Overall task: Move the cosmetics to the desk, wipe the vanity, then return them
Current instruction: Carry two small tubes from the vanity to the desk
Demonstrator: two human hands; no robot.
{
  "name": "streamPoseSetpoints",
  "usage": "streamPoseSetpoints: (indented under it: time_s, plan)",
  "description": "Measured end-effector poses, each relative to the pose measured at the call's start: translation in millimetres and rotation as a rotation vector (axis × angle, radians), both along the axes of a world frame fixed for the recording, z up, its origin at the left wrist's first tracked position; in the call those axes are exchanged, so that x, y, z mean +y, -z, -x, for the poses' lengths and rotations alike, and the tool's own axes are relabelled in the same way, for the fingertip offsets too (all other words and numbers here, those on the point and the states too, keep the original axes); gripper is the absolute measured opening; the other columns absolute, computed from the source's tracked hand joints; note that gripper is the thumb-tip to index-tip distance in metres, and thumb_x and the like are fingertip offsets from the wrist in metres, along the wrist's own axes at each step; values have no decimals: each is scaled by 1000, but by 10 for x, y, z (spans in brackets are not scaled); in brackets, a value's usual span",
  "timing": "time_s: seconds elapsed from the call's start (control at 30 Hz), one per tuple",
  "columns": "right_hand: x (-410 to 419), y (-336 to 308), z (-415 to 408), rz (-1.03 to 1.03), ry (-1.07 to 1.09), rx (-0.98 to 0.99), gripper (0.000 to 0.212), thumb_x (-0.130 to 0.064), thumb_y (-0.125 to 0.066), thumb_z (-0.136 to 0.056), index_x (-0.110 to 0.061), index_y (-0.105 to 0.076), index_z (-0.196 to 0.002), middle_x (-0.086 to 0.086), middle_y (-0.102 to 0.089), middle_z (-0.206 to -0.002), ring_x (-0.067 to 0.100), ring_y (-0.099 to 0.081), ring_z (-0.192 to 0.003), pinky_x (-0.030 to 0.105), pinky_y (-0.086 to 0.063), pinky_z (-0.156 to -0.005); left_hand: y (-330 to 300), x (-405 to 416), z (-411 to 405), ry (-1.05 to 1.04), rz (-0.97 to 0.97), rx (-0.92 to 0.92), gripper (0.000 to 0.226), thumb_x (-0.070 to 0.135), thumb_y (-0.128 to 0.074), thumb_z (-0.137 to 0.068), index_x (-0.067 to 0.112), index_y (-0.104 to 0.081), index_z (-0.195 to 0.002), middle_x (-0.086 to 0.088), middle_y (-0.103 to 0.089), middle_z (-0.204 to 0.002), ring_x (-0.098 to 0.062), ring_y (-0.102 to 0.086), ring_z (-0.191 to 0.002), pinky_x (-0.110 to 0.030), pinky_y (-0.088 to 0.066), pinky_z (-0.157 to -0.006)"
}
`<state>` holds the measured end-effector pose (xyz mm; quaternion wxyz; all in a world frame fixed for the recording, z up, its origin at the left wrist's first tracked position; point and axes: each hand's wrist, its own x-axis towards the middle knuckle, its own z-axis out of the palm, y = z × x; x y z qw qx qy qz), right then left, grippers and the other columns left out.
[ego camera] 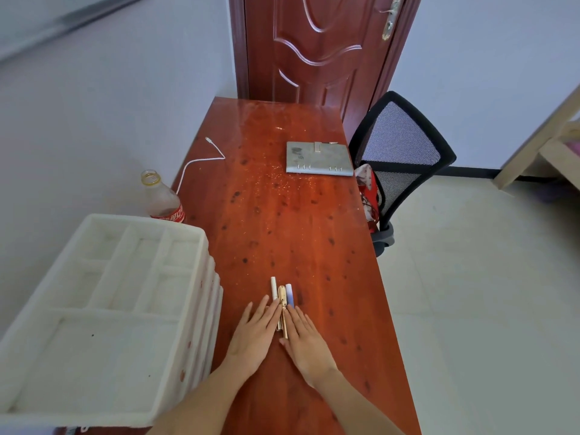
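Note:
Three slim cosmetic tubes lie side by side on the red-brown wooden desk (282, 215): a white one (273, 286), a gold one (282, 301) and a white-and-blue one (290, 296). My left hand (255, 335) lies flat on the desk just left of them, fingers together and touching the white tube. My right hand (306, 339) lies flat on their right, against the gold tube. Neither hand grips anything. A white cosmetics organiser (103, 315) with several empty compartments stands at the desk's left.
A clear plastic bottle with a red label (163, 199) stands behind the organiser. A white cable (201, 161) and a grey notebook (318, 158) lie farther back. A black mesh chair (398, 164) is at the right, a red door (317, 48) behind.

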<state>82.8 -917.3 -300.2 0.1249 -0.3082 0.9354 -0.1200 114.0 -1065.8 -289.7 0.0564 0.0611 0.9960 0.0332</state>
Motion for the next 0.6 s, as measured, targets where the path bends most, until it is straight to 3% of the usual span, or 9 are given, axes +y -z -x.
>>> streamPoseSetpoints:
  time_s: [0.07, 0.13, 0.2, 0.27, 0.3, 0.37, 0.43, 0.53, 0.6]
  plan:
    - [-9, -26, -4, 8, 20, 39, 66, -39, -2, -101, -12, -57, -126, 2, -58, -130, 13, -54, -119, 28, -37, -101, 56, -28, 3, -15, 61, 7, 62, 12, -40, -96, 13, -7, -148, -2, 4, -153, -23, 3, -143, -41, -1, -113]
    - [0, -18, -4, -2, 33, 73, 65, -39, -3, -101, -14, -57, -126, 2, -57, -131, 14, -54, -120, 32, -42, -99, 76, -49, 9, -36, 45, 32, 65, 13, -57, -88, 14, -25, -145, -5, -17, -153, -24, -11, -141, -44, -16, -111]
    - [29, -22, -4, -3, 37, 89, 61, -41, -7, -101, -16, -54, -130, 1, -54, -134, 16, -51, -123, 35, -42, -99, 112, -85, -5, -23, 25, -11, 72, 12, -80, -64, 14, -52, -131, -7, -49, -138, -26, -37, -131, -45, -38, -99]
    - [63, -45, -6, -8, 21, 107, 55, -40, -13, -100, -18, -50, -133, 2, -53, -136, 18, -50, -124, 35, -41, -100, 70, -81, -18, -43, -5, -2, 75, 9, -85, -51, 14, -60, -122, -7, -57, -130, -27, -48, -124, -45, -44, -93]
    - [81, -57, -5, -11, 6, 129, 50, -39, -19, -99, -19, -50, -133, 3, -53, -135, 20, -51, -124, 35, -42, -100, 0, -62, -29, -49, -26, 4, 75, 8, -81, -57, 15, -56, -128, -7, -52, -136, -26, -41, -129, -45, -40, -98]
    - [105, -106, 10, -19, -11, 161, 50, -40, -35, -90, -19, -52, -131, 5, -55, -134, 24, -52, -123, 37, -43, -99, -59, -9, -45, -62, 4, 70, 68, 7, -58, -84, 16, -30, -145, -5, -22, -153, -24, -13, -142, -43, -17, -113]
    - [130, -158, 51, -30, -13, 188, 54, -43, -41, -82, -19, -55, -128, 6, -56, -132, 26, -52, -122, 40, -43, -99, -87, 10, -61, -114, 19, 72, 60, 9, -40, -94, 16, -15, -148, -2, -10, -156, -22, -6, -144, -40, -5, -115]
    - [214, -315, 92, -56, -34, 225, 55, -48, -42, -79, -22, -58, -126, 5, -57, -131, 27, -53, -121, 41, -42, -98, -250, 74, -128, -188, -23, 70, 55, 22, -58, -85, 19, -43, -138, -3, -46, -141, -21, -39, -132, -41, -29, -108]
    - [222, -355, 141, -45, -37, 252, 55, -50, -42, -79, -23, -59, -124, 5, -58, -130, 28, -54, -121, 43, -44, -97, -268, 85, -145, -176, -21, 118, 44, 34, -57, -81, 21, -60, -123, -1, -63, -122, -19, -56, -116, -40, -45, -96]
